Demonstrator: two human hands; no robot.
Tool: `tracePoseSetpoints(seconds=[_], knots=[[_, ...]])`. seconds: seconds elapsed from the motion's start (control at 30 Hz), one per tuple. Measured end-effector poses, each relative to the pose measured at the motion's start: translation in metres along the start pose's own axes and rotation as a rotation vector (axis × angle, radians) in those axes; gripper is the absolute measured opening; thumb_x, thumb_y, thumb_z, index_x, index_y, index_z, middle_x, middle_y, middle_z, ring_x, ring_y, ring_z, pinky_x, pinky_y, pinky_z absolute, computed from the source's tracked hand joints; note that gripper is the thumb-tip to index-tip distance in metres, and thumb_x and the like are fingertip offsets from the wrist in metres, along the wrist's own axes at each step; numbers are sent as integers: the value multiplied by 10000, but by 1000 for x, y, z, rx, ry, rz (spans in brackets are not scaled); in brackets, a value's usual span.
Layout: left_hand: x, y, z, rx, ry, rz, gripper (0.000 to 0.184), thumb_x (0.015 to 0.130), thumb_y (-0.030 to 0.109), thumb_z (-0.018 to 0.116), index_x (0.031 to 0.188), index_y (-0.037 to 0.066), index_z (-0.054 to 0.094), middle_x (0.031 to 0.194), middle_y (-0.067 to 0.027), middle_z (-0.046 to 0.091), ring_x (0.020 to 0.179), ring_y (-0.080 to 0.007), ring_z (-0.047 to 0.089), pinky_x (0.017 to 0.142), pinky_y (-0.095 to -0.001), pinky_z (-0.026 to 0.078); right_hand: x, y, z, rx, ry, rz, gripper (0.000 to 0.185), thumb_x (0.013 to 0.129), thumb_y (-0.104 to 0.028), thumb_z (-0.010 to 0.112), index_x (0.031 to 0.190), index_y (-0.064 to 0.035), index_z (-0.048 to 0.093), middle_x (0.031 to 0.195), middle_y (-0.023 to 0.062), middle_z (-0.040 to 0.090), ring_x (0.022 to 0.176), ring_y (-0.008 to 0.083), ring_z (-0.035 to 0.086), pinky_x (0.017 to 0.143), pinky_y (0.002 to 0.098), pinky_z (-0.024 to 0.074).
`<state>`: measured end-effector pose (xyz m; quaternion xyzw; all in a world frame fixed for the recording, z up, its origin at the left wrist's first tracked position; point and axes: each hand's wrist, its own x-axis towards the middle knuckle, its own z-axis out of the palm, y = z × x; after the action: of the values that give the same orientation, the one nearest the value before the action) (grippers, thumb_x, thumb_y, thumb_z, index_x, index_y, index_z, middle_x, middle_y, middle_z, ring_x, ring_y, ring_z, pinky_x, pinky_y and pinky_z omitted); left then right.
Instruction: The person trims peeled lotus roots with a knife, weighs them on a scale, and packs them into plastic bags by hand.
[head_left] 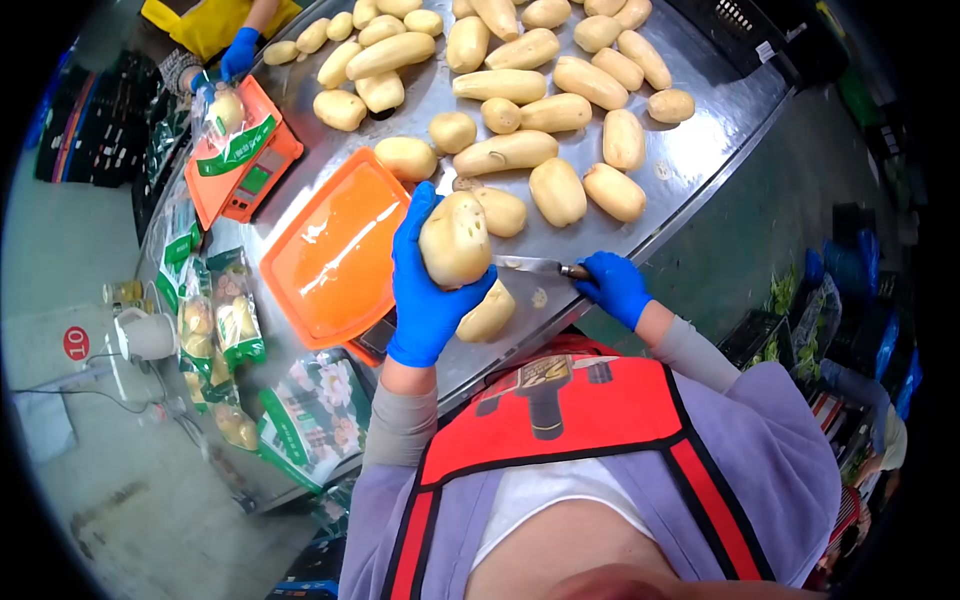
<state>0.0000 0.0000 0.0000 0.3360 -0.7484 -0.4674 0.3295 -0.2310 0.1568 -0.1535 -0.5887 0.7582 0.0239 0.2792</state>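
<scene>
Blue-gloved, my left hand (425,305) grips a pale lotus root (455,240) from below and the side. Several holes show at its upper right end. My right hand (614,288), also in a blue glove, is closed around the dark handle of a knife (530,264). The blade points left and its tip reaches the side of the lotus root by my left fingers; whether it touches, I cannot tell. Another lotus root piece (487,312) lies on the metal table just below my left hand, partly covered by it.
Several lotus roots (505,84) are spread over the metal table (690,150). An orange tray (335,250) sits left of my left hand. Beyond it, a co-worker's gloved hand (240,54) is by an orange scale (245,180). Green packaging bags (315,405) lie at the left edge.
</scene>
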Motion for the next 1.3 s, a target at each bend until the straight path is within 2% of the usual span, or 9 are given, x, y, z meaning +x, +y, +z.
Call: tracePoseSetpoints(seconds=[0.1, 0.17, 0.2, 0.3, 0.6, 0.93, 1.17, 1.23, 1.3], knots=[[-6, -1, 21, -83, 58, -49, 883, 598, -21, 733, 1370, 23, 304, 1360, -105, 380, 1211, -207, 406, 998, -331, 366, -38, 9, -30, 303, 20, -124, 482, 874, -297, 588, 1293, -118, 429, 1265, 147, 501, 949, 267, 601, 831, 406, 473], [-8, -3, 23, -163, 90, -148, 881, 594, 66, 772, 1359, 55, 335, 1301, -119, 426, 1178, -253, 444, 999, -364, 363, -56, -14, -58, 1438, 7, -51, 412, 867, -196, 583, 1240, -58, 476, 1114, 132, 587, 925, 216, 607, 809, 341, 481], [-8, -4, 24, -169, 90, -150, 881, 594, 66, 772, 1359, 55, 335, 1301, -119, 426, 1178, -253, 444, 999, -364, 363, -59, -19, -70, 1491, 53, -132, 403, 849, -137, 585, 1222, -22, 486, 1037, 118, 609, 927, 180, 604, 805, 300, 475], [-5, -4, 15, -44, 75, -80, 879, 582, 86, 780, 1348, 54, 351, 1288, -122, 438, 1163, -261, 455, 989, -368, 369, -54, -41, -97, 986, 240, -420, 452, 834, -105, 589, 1266, -62, 463, 1079, 75, 579, 856, 183, 601, 793, 310, 474], [-4, -5, 11, 40, 43, 0, 872, 553, 116, 793, 1320, 55, 383, 1263, -127, 464, 1148, -279, 468, 974, -382, 376, -59, -84, -138, 408, 538, -530, 438, 768, -236, 675, 1182, -139, 570, 780, 65, 615, 665, 271, 588, 586, 349, 472], [-6, -1, 7, 70, -48, 19, 871, 582, 21, 749, 1347, 17, 331, 1328, -125, 412, 1196, -240, 434, 1011, -364, 349, -59, -83, -142, 409, 624, -525, 422, 781, -239, 665, 1179, -134, 572, 829, 73, 635, 658, 263, 591, 588, 358, 480], [-11, 6, 3, 37, 15, 50, 873, 580, 130, 795, 1332, 40, 360, 1288, -122, 452, 1164, -268, 461, 984, -379, 368, -24, -25, -127, 544, 660, -136, 325, 825, -249, 627, 1116, -108, 609, 912, 128, 648, 805, 315, 625, 685, 376, 501], [-9, -3, -12, -110, 110, -144, 844, 619, 81, 777, 1340, 25, 342, 1241, -87, 467, 1114, -207, 484, 942, -337, 406, -28, -23, -113, 706, 660, -114, 316, 828, -260, 625, 1106, -110, 614, 921, 135, 647, 815, 322, 624, 688, 380, 502], [-3, -33, -41, -141, 327, -322, 644, 673, 133, 757, 1221, 13, 440, 1117, -87, 533, 968, -175, 540, 826, -315, 457, -30, -21, -83, 497, 481, -390, 316, 818, -283, 623, 1087, -116, 621, 885, 132, 645, 787, 327, 620, 682, 383, 500]])
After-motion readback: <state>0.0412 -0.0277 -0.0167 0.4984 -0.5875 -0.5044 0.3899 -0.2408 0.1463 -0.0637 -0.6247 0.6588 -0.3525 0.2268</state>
